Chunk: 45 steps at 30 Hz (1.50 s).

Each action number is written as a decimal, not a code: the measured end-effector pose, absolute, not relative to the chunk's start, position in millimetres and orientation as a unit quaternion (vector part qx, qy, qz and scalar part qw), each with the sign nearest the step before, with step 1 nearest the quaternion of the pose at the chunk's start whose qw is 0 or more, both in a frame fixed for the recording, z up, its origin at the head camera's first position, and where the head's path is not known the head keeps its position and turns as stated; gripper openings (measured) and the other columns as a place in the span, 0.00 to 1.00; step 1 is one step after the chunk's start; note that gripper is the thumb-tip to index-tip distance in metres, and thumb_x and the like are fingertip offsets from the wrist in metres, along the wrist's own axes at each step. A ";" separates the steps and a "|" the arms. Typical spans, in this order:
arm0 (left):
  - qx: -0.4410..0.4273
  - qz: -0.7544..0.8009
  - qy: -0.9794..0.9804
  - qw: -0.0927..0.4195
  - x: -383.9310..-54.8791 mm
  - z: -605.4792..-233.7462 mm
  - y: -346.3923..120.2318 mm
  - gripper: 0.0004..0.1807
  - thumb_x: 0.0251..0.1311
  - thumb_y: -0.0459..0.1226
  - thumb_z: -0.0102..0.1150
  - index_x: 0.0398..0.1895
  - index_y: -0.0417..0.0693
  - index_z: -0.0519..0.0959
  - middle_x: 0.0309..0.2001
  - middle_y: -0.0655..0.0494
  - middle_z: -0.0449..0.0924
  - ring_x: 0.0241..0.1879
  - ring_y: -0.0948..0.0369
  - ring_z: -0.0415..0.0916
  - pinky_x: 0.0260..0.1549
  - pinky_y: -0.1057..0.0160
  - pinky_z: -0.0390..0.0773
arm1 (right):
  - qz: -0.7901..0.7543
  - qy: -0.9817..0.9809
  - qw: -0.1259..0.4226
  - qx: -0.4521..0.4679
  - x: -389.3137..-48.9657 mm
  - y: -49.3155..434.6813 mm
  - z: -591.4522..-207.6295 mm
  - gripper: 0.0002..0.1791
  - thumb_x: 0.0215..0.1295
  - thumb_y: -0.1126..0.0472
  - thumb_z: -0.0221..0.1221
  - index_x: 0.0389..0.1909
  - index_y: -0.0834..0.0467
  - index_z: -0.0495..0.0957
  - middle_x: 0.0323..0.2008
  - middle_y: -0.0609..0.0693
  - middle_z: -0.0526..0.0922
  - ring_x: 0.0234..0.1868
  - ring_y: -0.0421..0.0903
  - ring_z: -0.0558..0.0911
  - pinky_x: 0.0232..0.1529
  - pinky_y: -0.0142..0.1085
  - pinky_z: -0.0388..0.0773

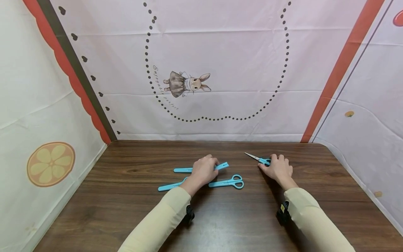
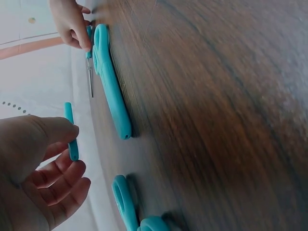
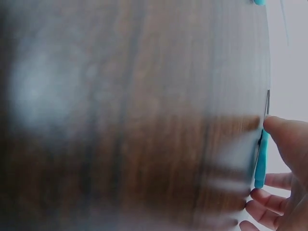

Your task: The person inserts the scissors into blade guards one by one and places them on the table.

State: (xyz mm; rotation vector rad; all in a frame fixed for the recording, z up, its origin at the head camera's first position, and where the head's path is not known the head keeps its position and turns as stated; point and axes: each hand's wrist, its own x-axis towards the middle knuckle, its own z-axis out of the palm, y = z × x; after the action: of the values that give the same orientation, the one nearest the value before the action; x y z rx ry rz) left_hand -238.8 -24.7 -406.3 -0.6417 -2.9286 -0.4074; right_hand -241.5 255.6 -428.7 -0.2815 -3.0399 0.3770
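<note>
My left hand [image 1: 204, 170] pinches a flat light-blue blade cover [image 1: 222, 166] between thumb and fingers, raised above the table in the left wrist view. My right hand [image 1: 278, 168] holds a pair of scissors by its blue handle [image 3: 261, 161]; the bare metal blades [image 1: 252, 156] point left. Between the hands lies a second pair of scissors [image 1: 227, 182] with its blades in a blue cover. Left of my left hand is another blue covered pair [image 1: 170, 187], its handle partly hidden by my wrist. A blue strip [image 1: 182, 170] shows behind it; whether it joins the held cover, I cannot tell.
The brown wood-grain table [image 1: 239, 217] has a printed white cloth [image 1: 239, 63] hanging behind it and more cloth at both sides. A black wrist camera [image 1: 189, 214] sits under the left sleeve, and another [image 1: 282, 212] under the right.
</note>
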 end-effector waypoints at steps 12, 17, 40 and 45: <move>-0.222 -0.128 -0.964 0.072 -234.0 -405.0 -27.5 0.10 0.55 0.40 0.60 0.40 0.54 0.82 0.33 0.60 0.74 0.23 0.64 0.70 0.16 0.67 0.67 | 0.128 -0.986 0.020 -0.109 -243.3 255.7 -428.3 0.37 0.58 0.39 0.54 0.49 0.70 0.65 0.47 0.71 0.65 0.50 0.69 0.65 0.45 0.60 0.64; -0.226 -0.126 -0.963 0.077 -232.2 -405.4 -29.6 0.10 0.55 0.40 0.60 0.40 0.55 0.82 0.32 0.61 0.73 0.23 0.63 0.70 0.16 0.67 0.67 | 0.127 -0.985 0.020 -0.112 -243.8 255.6 -427.8 0.36 0.59 0.40 0.54 0.47 0.72 0.65 0.46 0.72 0.65 0.49 0.69 0.66 0.45 0.59 0.65; -0.238 -0.125 -0.959 0.094 -225.9 -402.7 -38.4 0.09 0.55 0.41 0.62 0.39 0.53 0.82 0.32 0.60 0.74 0.27 0.63 0.73 0.20 0.67 0.71 | 0.132 -0.985 0.061 -0.096 -241.8 255.6 -429.9 0.29 0.58 0.44 0.57 0.42 0.70 0.70 0.42 0.70 0.69 0.44 0.68 0.70 0.36 0.57 0.68; -0.238 -0.123 -0.959 0.090 -225.7 -402.8 -41.5 0.09 0.55 0.41 0.62 0.39 0.53 0.82 0.32 0.60 0.74 0.27 0.63 0.73 0.20 0.67 0.71 | 0.141 -0.983 0.068 -0.091 -241.9 255.9 -431.6 0.29 0.58 0.46 0.57 0.45 0.68 0.69 0.42 0.70 0.70 0.44 0.68 0.70 0.34 0.56 0.69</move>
State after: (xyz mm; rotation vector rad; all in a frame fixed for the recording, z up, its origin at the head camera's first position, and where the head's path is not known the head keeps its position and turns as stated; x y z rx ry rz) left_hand -225.7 -41.5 -402.8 -0.7065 -2.8529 -0.3653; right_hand -241.9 255.9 -431.6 -0.2749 -2.9621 0.4244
